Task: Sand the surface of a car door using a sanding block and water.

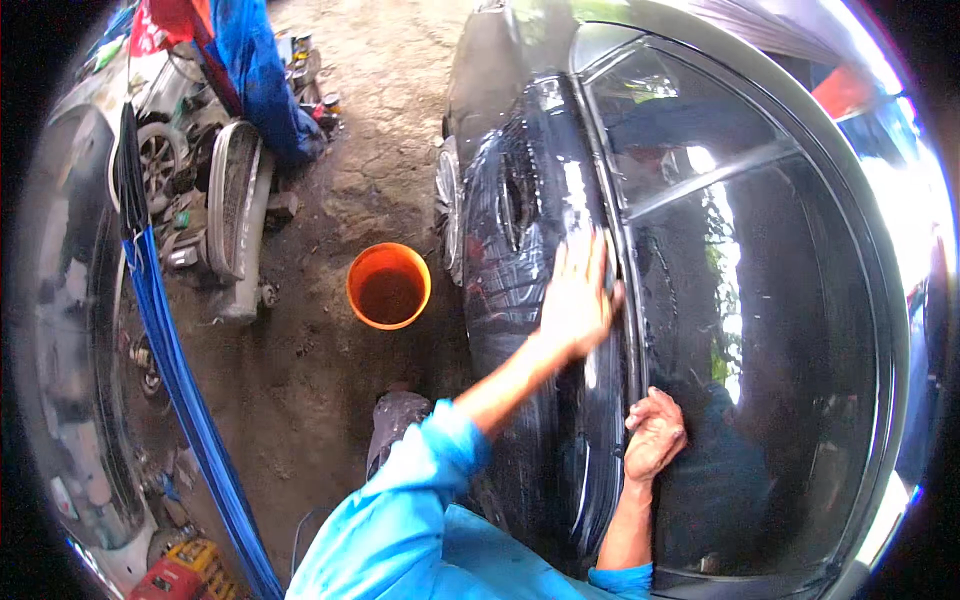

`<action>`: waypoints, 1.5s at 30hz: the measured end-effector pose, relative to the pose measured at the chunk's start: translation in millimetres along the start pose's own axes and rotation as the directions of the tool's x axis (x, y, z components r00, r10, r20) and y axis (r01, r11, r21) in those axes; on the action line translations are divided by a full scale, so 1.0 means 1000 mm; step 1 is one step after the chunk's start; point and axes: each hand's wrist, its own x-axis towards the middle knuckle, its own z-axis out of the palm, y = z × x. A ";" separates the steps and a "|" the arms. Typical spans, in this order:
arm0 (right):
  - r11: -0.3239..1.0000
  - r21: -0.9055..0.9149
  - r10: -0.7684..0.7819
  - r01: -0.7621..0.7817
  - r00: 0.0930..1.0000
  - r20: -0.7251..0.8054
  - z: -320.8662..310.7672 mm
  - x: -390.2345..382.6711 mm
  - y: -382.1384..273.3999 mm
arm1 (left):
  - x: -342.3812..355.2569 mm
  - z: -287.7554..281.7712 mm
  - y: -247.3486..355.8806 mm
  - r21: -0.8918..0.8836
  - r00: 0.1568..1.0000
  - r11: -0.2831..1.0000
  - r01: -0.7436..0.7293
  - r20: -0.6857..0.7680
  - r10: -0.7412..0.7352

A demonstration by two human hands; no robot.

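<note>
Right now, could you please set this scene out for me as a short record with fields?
Left hand: laid on the dark side panel of a car, fingers pointing away from the person; whether anything is under the palm cannot be told
Right hand: fingers curled, by the lower window trim
Left hand position: farther forward than the right
Panel surface: shiny, streaked
Ground, left of car: orange bucket, dark inside
Far left: long blue cloth

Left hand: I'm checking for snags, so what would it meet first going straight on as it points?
The left hand would probably meet the window trim slanting ahead, though depth is unclear.
</note>
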 end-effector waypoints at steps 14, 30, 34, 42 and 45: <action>0.998 0.046 -0.033 0.030 0.998 0.053 0.004 0.003 -0.003 | 0.022 0.008 -0.017 0.104 1.000 0.994 0.019 -0.024 -0.017; 0.999 0.054 -0.008 0.004 0.998 0.070 0.003 0.004 -0.011 | 0.029 0.015 -0.004 0.092 0.996 0.992 0.088 0.005 -0.089; 1.000 0.023 -0.021 0.020 0.998 0.053 -0.004 0.005 -0.007 | -0.097 0.006 0.048 0.004 0.970 1.000 -0.018 0.243 0.016; 1.000 0.027 -0.001 -0.002 0.993 0.116 0.009 0.011 -0.011 | 0.088 0.012 -0.036 0.137 0.991 0.984 0.115 -0.081 -0.104; 1.000 -0.018 0.009 -0.007 0.995 0.099 0.002 0.014 -0.010 | -0.008 0.021 0.012 -0.004 0.996 0.996 0.090 0.006 -0.090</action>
